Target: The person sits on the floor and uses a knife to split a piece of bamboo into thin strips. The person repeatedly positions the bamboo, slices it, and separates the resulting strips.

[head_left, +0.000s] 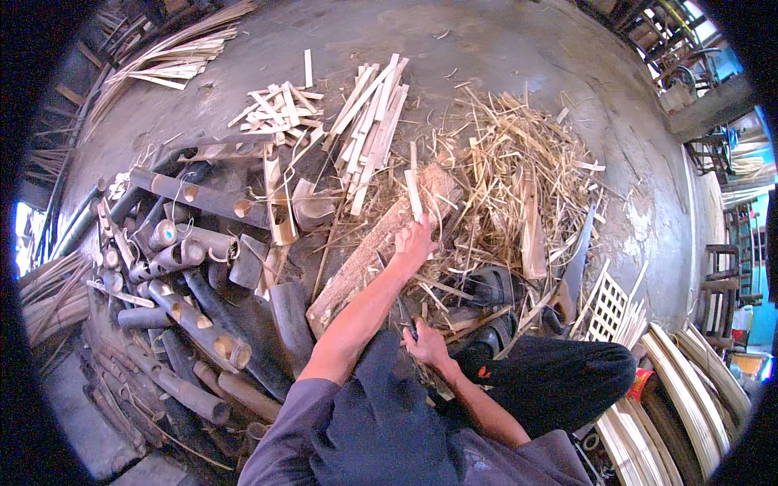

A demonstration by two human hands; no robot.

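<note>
My left hand [415, 241] is closed on the near end of a short pale bamboo strip [414, 194], which points away from me over a thick rough wooden board [369, 247]. Close to my lap, my right hand [428, 347] is wrapped round the handle of a knife. Its dark narrow blade [404, 311] points up toward my left forearm and is partly hidden. Beyond the board's far end lies a bundle of long flat bamboo strips [377, 121]. A heap of thin shavings [527, 154] spreads to the right of the board.
Cut bamboo tubes [203, 340] are piled on the left. A small stack of short strips [279, 111] lies farther off on the floor [502, 40]. A handsaw [577, 255] leans right of my shoes [490, 287]. Long split bamboo [689, 389] stands at the right.
</note>
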